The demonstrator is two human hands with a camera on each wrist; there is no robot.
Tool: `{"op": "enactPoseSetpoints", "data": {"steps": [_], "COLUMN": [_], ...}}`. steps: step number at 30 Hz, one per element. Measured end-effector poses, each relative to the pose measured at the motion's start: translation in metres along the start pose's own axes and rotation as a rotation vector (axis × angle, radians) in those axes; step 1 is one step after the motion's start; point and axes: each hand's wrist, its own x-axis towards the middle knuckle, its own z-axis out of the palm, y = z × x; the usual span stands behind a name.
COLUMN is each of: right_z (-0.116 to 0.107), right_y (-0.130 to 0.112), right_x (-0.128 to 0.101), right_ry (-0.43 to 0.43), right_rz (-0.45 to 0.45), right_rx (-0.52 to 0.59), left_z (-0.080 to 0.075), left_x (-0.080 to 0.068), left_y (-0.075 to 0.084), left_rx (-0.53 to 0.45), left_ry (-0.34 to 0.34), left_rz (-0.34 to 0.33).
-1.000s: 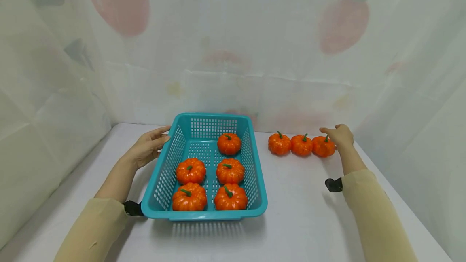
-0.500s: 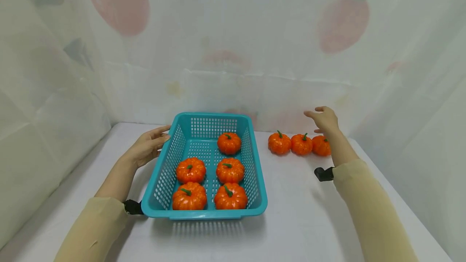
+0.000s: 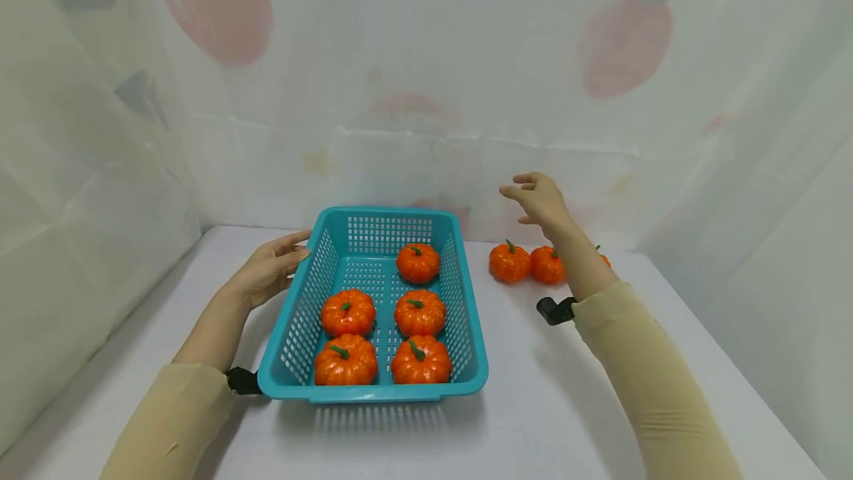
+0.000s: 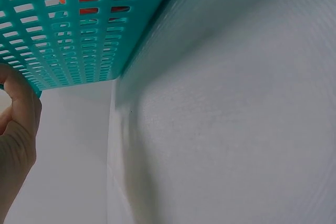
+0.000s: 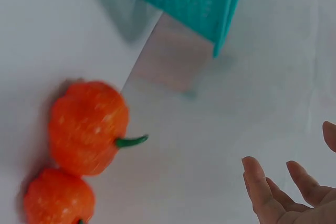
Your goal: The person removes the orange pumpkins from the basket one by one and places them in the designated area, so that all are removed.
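Observation:
A teal plastic basket [image 3: 303,332] [image 4: 79,40] [image 5: 210,1] stands on the white table and holds several small orange pumpkins [image 3: 417,264]. My left hand [image 3: 269,269] [image 4: 18,129] rests with straight fingers against the basket's far left rim. Three more pumpkins sit in a row right of the basket: the left one [image 3: 509,262] [image 5: 89,124], the middle one [image 3: 546,265] [image 5: 58,200], and a third mostly hidden behind my right forearm. My right hand [image 3: 538,198] [image 5: 283,192] hovers in the air above them, fingers spread and empty.
A pale printed curtain [image 3: 426,80] encloses the table at the back and on both sides. Bare white tabletop [image 3: 546,406] lies in front of the loose pumpkins and the basket.
My right hand has lifted off the rightmost loose pumpkin and moved up and left, now above the row. The left hand and basket have not moved.

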Motion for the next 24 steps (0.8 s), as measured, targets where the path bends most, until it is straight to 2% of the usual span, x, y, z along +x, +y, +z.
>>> {"op": "enactPoseSetpoints", "data": {"steps": [12,24], "right_z": [0.047,0.095], "right_y": [-0.047,-0.065], "right_x": [-0.012,-0.017], "right_ry": [-0.118,-0.246], "right_rz": [-0.108,-0.173], "right_rx": [0.035,0.060], "left_z": [0.002,0.002], "left_x": [0.001,0.003], "left_y": [-0.001,-0.002], "left_rx": [0.006,0.001], "left_ry": [0.002,-0.003], "left_rz": [0.004,0.017]}}
